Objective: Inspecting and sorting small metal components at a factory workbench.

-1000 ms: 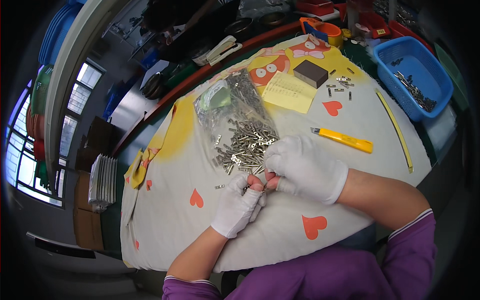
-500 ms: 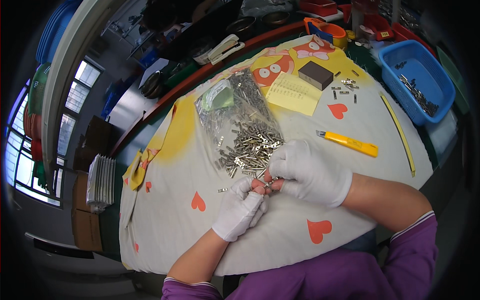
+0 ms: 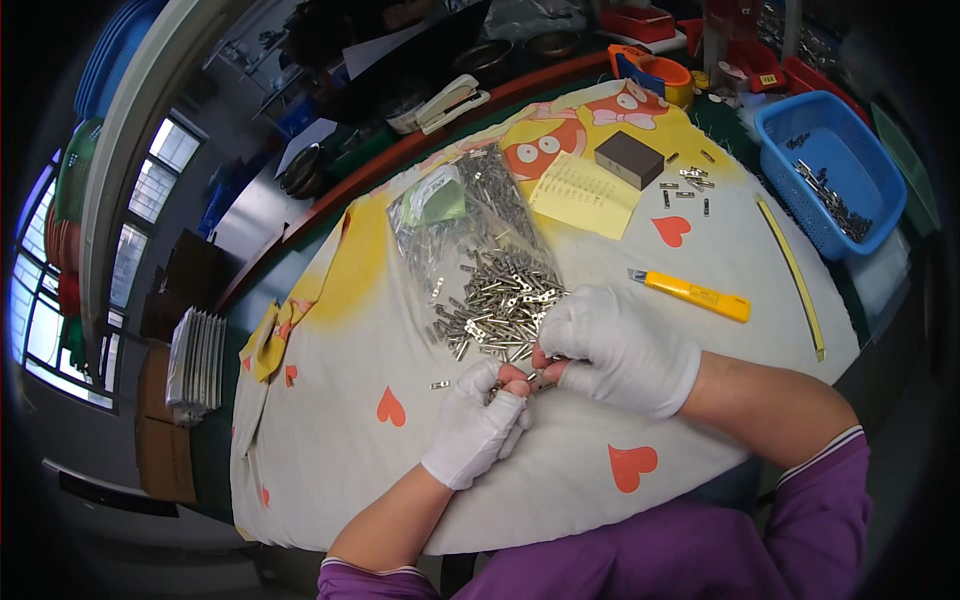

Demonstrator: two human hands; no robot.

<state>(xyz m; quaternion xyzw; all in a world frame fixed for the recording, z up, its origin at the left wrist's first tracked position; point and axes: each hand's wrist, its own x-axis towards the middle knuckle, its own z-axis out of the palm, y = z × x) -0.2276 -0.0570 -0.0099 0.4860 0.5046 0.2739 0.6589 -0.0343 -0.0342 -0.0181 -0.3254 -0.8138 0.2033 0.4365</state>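
Observation:
My left hand (image 3: 478, 425), in a white glove with bare fingertips, is closed in a pinch on a small metal clip-like part (image 3: 535, 379). Closed on the same part from the other side is my right hand (image 3: 620, 350), gloved the same way; the fingers hide most of the piece. Just beyond both hands lies a heap of loose small metal parts (image 3: 505, 300), spilling from a clear plastic bag (image 3: 465, 205) with a pale green label. One single metal part (image 3: 440, 385) rests on the cloth left of my left hand.
On the patterned cloth (image 3: 330, 440) lie a yellow utility knife (image 3: 695, 295), a yellow strip (image 3: 790, 275), a written yellow sheet (image 3: 585, 195), a dark block (image 3: 630, 160) and several scattered metal parts (image 3: 687, 185). A blue basket (image 3: 835, 170) with metal parts stands at far right.
The whole view has shifted slightly. My fingertips have moved a little around the small metal part; both hands stay together at the same spot before the heap.

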